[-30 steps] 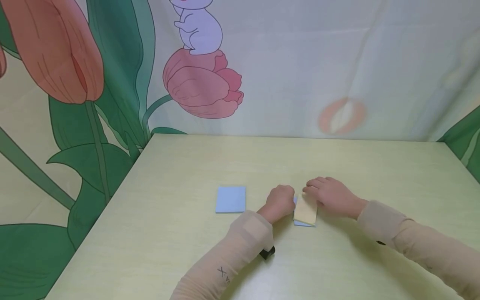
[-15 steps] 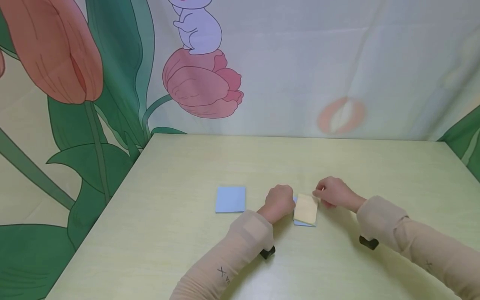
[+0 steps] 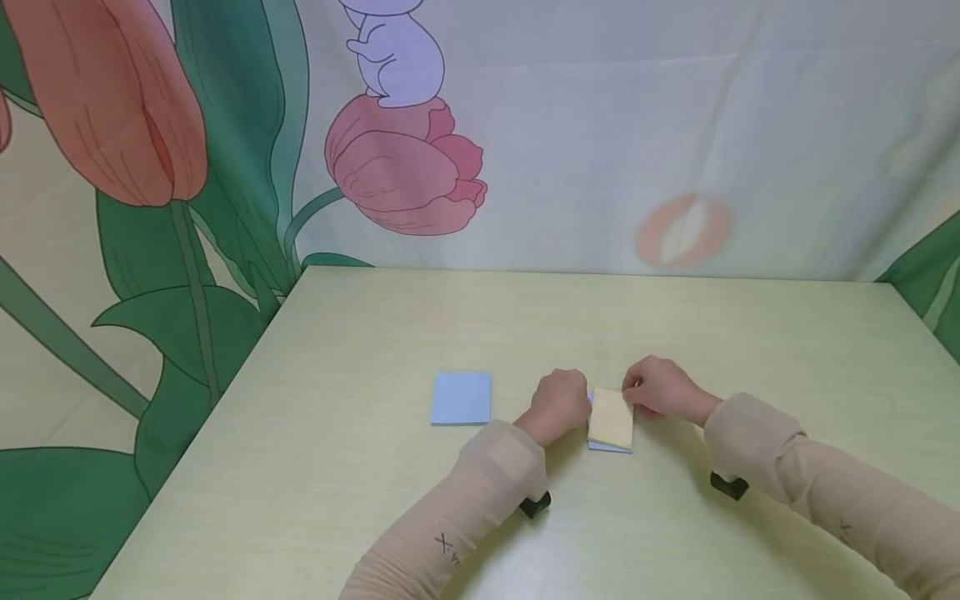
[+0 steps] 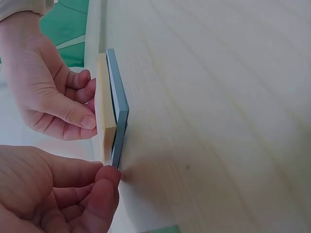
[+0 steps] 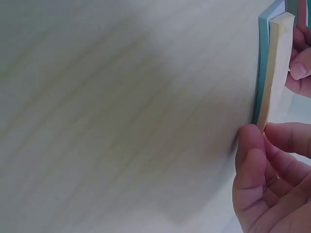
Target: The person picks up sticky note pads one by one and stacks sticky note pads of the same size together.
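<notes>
A small yellow sticky note pad (image 3: 611,419) lies on top of a larger blue sticky note pad (image 3: 610,447), slightly askew, so blue shows at the left and near edges. My left hand (image 3: 559,407) pinches the left edge of the stacked pads between thumb and forefinger. At the far right corner, my right hand (image 3: 666,388) holds the pads' edge with thumb and forefinger. The right wrist view has the right thumb (image 5: 290,137) on the yellow side and the forefinger (image 5: 250,138) by the blue side. A narrow gap separates the pads (image 4: 105,104) in the left wrist view.
A second blue sticky note pad (image 3: 461,399) lies flat on the pale wooden table (image 3: 360,350), left of my left hand. Behind the table's far edge hangs a curtain (image 3: 570,142) printed with tulips and a white animal.
My right hand has drawn back from above the yellow pad's far end, curled its fingers, then come in slightly left to its right edge. The yellow pad has shifted slightly; the left hand stays put.
</notes>
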`<state>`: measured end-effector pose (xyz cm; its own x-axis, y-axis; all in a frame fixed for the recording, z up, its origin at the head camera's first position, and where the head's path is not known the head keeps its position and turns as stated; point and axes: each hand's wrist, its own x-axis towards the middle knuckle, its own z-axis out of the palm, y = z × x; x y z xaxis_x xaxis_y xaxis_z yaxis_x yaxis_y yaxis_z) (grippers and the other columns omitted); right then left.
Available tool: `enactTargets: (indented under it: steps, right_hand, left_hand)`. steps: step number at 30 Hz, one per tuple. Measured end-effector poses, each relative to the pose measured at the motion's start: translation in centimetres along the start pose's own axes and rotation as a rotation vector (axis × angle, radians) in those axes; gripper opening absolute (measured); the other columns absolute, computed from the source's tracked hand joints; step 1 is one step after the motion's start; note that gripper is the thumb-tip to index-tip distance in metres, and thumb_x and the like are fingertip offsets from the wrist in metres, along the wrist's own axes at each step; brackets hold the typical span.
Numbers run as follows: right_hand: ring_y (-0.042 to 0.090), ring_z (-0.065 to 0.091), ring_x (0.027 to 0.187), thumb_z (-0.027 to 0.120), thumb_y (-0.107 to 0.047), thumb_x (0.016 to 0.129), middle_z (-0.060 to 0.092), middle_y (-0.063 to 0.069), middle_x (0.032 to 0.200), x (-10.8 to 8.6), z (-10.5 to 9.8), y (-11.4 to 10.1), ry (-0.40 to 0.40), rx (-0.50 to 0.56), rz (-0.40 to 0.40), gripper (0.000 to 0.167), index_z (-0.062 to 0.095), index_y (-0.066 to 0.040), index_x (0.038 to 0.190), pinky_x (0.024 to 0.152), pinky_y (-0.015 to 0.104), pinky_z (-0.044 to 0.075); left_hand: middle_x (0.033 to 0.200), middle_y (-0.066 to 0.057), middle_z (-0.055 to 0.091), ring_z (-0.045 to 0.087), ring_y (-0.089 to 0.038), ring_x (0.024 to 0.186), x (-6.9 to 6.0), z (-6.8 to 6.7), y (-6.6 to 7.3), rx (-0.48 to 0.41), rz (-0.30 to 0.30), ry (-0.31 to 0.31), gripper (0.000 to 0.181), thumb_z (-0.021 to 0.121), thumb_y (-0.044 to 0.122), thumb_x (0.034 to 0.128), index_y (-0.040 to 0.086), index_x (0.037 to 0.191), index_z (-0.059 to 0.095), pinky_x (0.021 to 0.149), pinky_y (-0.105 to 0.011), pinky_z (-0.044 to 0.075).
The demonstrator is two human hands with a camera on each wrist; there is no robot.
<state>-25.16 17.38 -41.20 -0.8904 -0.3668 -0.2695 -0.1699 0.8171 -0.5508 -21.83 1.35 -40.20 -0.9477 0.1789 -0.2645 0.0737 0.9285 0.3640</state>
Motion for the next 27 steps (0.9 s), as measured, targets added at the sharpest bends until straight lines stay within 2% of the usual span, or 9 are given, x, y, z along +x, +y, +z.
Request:
enactTargets:
  steps: [5, 9, 14, 21, 27]
  right_hand:
    - [0.01, 0.045, 0.046, 0.053, -0.006, 0.079, 0.053, 0.001, 0.055, 0.15, 0.07, 0.06, 0.009, -0.026, -0.017, 0.01, 0.064, -0.003, 0.079, 0.047, 0.023, 0.039]
    - [0.009, 0.046, 0.047, 0.053, -0.003, 0.077, 0.056, 0.002, 0.059, 0.22, 0.14, 0.16, 0.025, -0.04, -0.055, 0.011, 0.064, -0.003, 0.079, 0.048, 0.022, 0.039]
    - [0.009, 0.045, 0.047, 0.053, -0.002, 0.076, 0.055, 0.001, 0.058, 0.34, 0.27, 0.24, 0.043, -0.069, -0.094, 0.011, 0.063, -0.004, 0.078, 0.049, 0.023, 0.039]
    - [0.009, 0.045, 0.047, 0.052, -0.002, 0.076, 0.051, 0.0, 0.053, 0.42, 0.44, 0.1, 0.041, -0.071, -0.092, 0.011, 0.063, -0.004, 0.077, 0.049, 0.023, 0.038]
    - [0.009, 0.044, 0.047, 0.052, -0.002, 0.076, 0.051, 0.0, 0.054, 0.34, 0.5, -0.06, 0.042, -0.066, -0.09, 0.011, 0.063, -0.003, 0.077, 0.05, 0.022, 0.038]
  left_hand:
    - [0.05, 0.002, 0.032, 0.03, -0.009, 0.042, 0.03, -0.05, 0.01, 0.003, 0.007, 0.011, 0.033, 0.052, 0.01, 0.0839, 0.012, 0.055, 0.037, 0.038, -0.018, 0.024]
    - [0.051, 0.002, 0.034, 0.034, -0.01, 0.045, 0.1, -0.06, -0.02, 0.025, 0.035, 0.037, 0.03, 0.054, 0.009, 0.0811, 0.012, 0.055, 0.039, 0.04, -0.018, 0.027]
    - [0.05, 0.002, 0.033, 0.032, -0.01, 0.044, 0.04, -0.15, 0.02, 0.027, 0.051, 0.037, 0.032, 0.055, 0.007, 0.0798, 0.012, 0.054, 0.037, 0.04, -0.018, 0.026]
    - [0.049, 0.002, 0.03, 0.03, -0.01, 0.044, 0.0, -0.16, 0.05, 0.024, 0.049, 0.024, 0.034, 0.055, 0.007, 0.0797, 0.012, 0.052, 0.035, 0.04, -0.018, 0.024]
    - [0.052, 0.002, 0.036, 0.033, -0.011, 0.045, 0.03, -0.09, -0.02, 0.02, 0.056, 0.021, 0.025, 0.055, 0.007, 0.0795, 0.01, 0.058, 0.044, 0.04, -0.019, 0.026]
